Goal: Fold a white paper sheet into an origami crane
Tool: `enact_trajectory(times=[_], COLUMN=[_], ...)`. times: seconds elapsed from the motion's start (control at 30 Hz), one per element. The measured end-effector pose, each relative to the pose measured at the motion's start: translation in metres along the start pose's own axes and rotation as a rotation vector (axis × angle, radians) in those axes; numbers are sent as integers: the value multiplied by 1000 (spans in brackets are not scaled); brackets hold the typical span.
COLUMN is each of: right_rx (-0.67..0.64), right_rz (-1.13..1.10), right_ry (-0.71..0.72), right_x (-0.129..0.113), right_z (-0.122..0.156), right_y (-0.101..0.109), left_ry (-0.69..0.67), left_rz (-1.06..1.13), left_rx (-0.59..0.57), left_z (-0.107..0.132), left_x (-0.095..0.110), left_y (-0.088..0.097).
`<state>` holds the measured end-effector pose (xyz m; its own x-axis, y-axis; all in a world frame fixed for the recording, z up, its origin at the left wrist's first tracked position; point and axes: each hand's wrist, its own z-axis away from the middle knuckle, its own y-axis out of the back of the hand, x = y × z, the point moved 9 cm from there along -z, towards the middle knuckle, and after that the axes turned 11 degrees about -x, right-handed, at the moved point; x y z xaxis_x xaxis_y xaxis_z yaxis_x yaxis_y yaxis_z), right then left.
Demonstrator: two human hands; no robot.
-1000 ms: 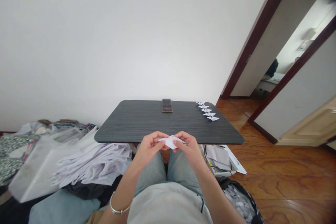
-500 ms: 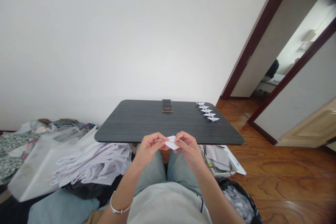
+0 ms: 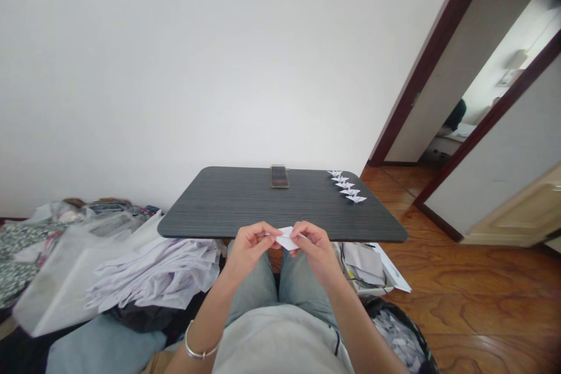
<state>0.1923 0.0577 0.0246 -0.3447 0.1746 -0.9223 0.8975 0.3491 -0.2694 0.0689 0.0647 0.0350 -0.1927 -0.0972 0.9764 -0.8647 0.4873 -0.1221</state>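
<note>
Closing in now: since the last look, the left hand [image 3: 250, 247] and right hand [image 3: 316, 251] have drawn nearer each other, and the folded white paper [image 3: 288, 238] shows as a narrower wedge between them. Fingers are together on both sides, each hand pinching its own end with the thumb on top. That holds the paper up in the air, just off the near edge of the dark wood-grain table [image 3: 219, 198] and above the knees of the jeans [image 3: 252, 286], with nothing beneath it. (Much of the fold sits behind those fingers, so its exact shape is anyone's guess.) Up at the far edge, five small origami cranes [image 3: 346, 185] stand in a tidy diagonal row by the right corner, well away from the hands. Beside them is a dark rectangular object [image 3: 279, 176], possibly a phone, too blurred to read. Down on the right, a black bin [image 3: 397, 333] of paper scraps runs out of frame.
</note>
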Motion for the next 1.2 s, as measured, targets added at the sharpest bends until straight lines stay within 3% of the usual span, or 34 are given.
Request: enact_trajectory(times=[0.8,1.2], right_rx=[41,62], right_rz=[9,89], right_ry=[28,81], right_x=[1,-6], right_z=[2,5], right_y=[3,1], left_ry=[-53,-2], left_rz=[128,42], left_rx=[13,19], left_z=[1,1], left_x=[2,-2], left_y=[-2,-2])
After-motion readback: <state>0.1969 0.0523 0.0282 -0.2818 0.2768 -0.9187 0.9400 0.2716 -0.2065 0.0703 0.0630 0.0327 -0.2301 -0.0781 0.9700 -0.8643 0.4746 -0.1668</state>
